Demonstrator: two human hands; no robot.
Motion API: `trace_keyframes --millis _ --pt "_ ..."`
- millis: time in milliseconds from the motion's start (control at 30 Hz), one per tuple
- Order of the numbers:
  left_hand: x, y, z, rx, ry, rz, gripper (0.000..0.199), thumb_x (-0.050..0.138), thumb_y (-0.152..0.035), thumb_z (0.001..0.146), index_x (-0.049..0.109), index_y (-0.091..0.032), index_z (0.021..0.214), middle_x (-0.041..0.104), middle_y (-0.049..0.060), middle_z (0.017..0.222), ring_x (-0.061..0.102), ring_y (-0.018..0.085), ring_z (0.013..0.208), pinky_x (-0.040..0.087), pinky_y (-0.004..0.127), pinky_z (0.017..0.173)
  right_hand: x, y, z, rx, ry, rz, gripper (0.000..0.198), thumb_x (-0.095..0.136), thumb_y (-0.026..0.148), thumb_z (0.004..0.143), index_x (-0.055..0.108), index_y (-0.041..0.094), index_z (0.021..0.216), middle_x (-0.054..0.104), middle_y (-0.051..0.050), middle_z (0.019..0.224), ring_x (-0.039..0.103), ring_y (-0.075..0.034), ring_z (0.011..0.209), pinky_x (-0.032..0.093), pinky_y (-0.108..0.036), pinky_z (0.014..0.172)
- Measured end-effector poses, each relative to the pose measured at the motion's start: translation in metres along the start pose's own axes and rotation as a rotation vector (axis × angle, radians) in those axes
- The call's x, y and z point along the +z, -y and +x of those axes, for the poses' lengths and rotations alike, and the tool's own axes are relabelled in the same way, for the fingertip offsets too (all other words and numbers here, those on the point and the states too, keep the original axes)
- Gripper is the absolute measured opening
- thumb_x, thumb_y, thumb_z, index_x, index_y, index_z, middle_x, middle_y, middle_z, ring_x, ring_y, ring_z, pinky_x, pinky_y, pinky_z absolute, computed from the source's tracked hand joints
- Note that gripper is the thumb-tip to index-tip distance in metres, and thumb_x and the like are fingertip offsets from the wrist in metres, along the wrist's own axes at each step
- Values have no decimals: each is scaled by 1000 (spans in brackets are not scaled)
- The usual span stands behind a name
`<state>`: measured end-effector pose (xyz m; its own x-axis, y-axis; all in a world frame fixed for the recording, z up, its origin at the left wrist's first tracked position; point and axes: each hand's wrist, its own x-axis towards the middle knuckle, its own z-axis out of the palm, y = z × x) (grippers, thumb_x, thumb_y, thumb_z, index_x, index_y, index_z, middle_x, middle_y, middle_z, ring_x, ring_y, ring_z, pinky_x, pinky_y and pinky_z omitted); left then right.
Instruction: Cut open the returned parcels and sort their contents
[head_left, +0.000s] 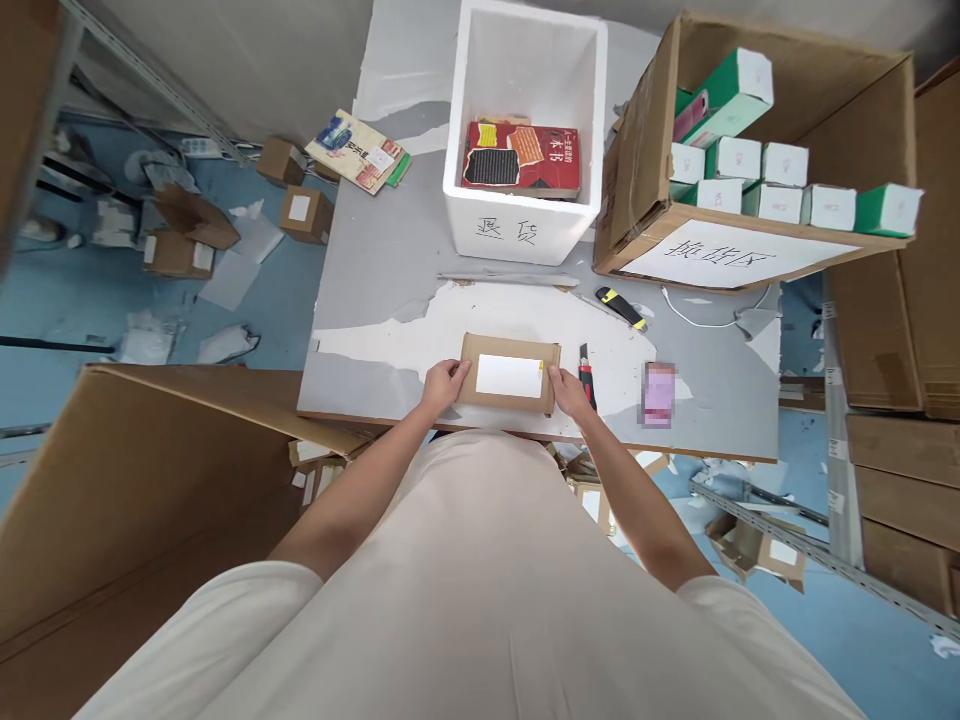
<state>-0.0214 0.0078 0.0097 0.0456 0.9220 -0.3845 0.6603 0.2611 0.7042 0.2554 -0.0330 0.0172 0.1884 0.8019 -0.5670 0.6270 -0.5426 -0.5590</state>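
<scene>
A flat brown cardboard box point(469, 350) with a white label on its upper face is at the front edge of the table. My left hand point(444, 385) grips its left end, thumb on top. At the opposite end, my right hand point(568, 390) is closed on the box in the same way. The undersides of both hands are hidden. Just right of my right hand lies a red and black utility knife point(586, 378), its blade end pointing away from me. A yellow and black cutter point(621, 308) rests farther back.
Behind stand a white foam box point(517, 225) with a red book point(521, 160) inside, and a large carton point(637, 160) of green-and-white boxes. Books point(358, 150) lie at back left. A blurred pink object point(658, 395) sits at right. An open carton point(150, 480) stands beside the table, lower left.
</scene>
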Motion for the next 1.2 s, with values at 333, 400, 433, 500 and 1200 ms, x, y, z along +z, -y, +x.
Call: trace_keyframes --millis 333,400,433,500,1200 --pt "13 51 -15 -52 29 -379 51 50 -40 81 60 -15 124 64 14 125 62 25 114 47 43 100 19 -56 -21 -171 -51 273 54 44 36 89 46 17 139 56 -16 132 64 -22 103 49 -43 96" --pt "15 63 -23 -5 95 -388 68 64 -36 69 53 -15 133 56 16 137 56 28 124 42 46 107 23 -63 -28 -262 -21 228 73 55 29 80 33 19 149 43 -17 145 54 -27 123 45 -47 103" --pt "16 66 -26 22 127 -383 77 68 -36 65 50 -15 137 52 16 141 52 29 129 39 47 110 25 -65 -30 -286 8 214 83 60 27 76 27 20 152 37 -16 150 48 -28 130 43 -48 105" --pt "17 68 -30 65 174 -383 84 72 -40 63 47 -14 139 50 17 143 48 30 133 37 47 112 29 -63 -34 -296 64 218 97 66 25 70 17 23 154 32 -14 154 40 -29 137 39 -51 109" --pt "-16 -19 -5 36 5 73 48 40 -57 88 62 -19 70 59 6 74 55 21 75 44 33 73 -8 12 -21 -213 -81 35 61 24 59 96 64 16 112 69 -15 109 63 -28 102 47 -38 87"
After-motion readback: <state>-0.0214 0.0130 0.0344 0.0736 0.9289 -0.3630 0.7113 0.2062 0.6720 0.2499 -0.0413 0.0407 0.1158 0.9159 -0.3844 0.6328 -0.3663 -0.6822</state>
